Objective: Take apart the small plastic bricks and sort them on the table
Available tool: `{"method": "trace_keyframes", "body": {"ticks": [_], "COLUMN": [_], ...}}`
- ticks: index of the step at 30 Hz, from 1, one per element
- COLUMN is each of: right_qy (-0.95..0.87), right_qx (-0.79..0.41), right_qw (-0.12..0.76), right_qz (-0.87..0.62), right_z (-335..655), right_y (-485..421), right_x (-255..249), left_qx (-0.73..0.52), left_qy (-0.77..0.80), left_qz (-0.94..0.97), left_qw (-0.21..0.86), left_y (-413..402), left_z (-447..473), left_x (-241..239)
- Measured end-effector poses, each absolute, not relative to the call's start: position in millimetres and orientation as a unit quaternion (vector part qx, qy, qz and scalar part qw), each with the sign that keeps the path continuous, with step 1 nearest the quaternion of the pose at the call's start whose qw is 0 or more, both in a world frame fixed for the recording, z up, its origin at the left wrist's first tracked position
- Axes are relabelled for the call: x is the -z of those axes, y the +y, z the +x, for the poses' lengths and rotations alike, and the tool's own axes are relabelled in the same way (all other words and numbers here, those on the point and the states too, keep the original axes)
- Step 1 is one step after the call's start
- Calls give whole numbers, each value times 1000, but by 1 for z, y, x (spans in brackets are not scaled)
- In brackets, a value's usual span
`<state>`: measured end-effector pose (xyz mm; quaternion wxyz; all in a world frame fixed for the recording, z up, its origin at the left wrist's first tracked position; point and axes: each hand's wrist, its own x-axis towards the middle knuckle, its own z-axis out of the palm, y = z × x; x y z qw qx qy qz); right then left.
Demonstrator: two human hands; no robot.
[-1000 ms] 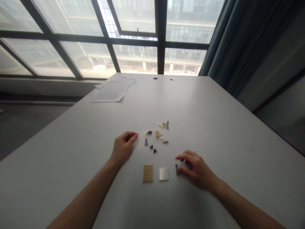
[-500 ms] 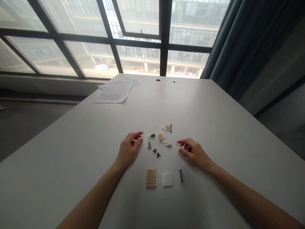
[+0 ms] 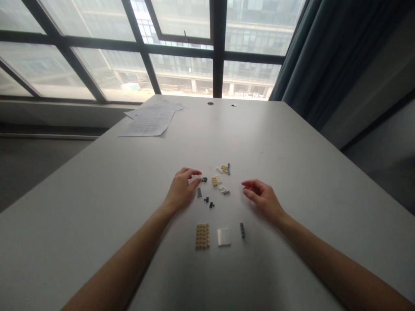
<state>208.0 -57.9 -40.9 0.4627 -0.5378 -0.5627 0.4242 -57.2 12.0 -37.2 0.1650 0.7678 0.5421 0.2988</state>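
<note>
My left hand [image 3: 183, 185] rests over the table with thumb and index finger apart, their tips beside a small black brick [image 3: 204, 179]. A small white piece next to that brick is hidden by the fingers. Just below those fingertips lies a grey wedge plate [image 3: 199, 192]. Two small black pieces [image 3: 206, 199] sit a bit nearer to me. My right hand [image 3: 261, 194] is loosely curved, fingers apart and holding nothing. Closest to it are a white piece [image 3: 222, 189] and a grey piece [image 3: 226, 192], with tan and white bricks [image 3: 215, 180] beyond them.
Nearer me, a tan studded plate [image 3: 202, 236], a flat white tile [image 3: 223, 237] and a grey four-stud brick [image 3: 242, 230] lie in a row. More small pieces [image 3: 224, 169] lie behind. Printed papers [image 3: 151, 121] cover the table's far left corner.
My left hand has moved right and forward, its fingertips now at the small black brick and covering the white piece. My right hand has curled slightly. The view has shifted a little.
</note>
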Motion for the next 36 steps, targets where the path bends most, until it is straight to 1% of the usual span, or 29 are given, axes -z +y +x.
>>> {"method": "trace_keyframes", "body": {"ticks": [3, 6, 10, 13, 15, 17, 20, 24, 29, 36], "right_qy": [-513, -484, -452, -471, -528, -597, -667, -721, -755, -747], "right_qx": [-498, -558, -548, -521, -467, -391, -305, -233, -204, -196], "right_qw": [490, 500, 527, 522, 497, 454, 395, 357, 315, 299], "right_qz": [-498, -452, -467, -485, -507, -533, -554, -546, -538, -561], "right_z": [208, 201, 196, 201, 207, 214, 222, 225, 226, 236], "right_y": [-80, -102, -116, -120, -122, -125, -129, -129, -120, -91], "right_x": [24, 8, 2, 9, 16, 25, 36, 43, 42, 45], "left_qx": [-359, -363, -368, -370, -369, -366, -363, -348, -338, -349], "left_qy": [416, 314, 259, 243, 246, 267, 335, 446, 463, 477], "left_qz": [823, 866, 886, 891, 891, 887, 864, 818, 812, 796], "left_qw": [147, 140, 110, 97, 96, 93, 95, 101, 109, 129], "left_y": [-24, -57, -74, -73, -72, -70, -67, -64, -59, -56], "left_z": [-30, 0, 25, 26, 17, 1, -32, -70, -79, -81], "left_x": [17, 2, -1, 4, 6, 7, 12, 27, 40, 43]}}
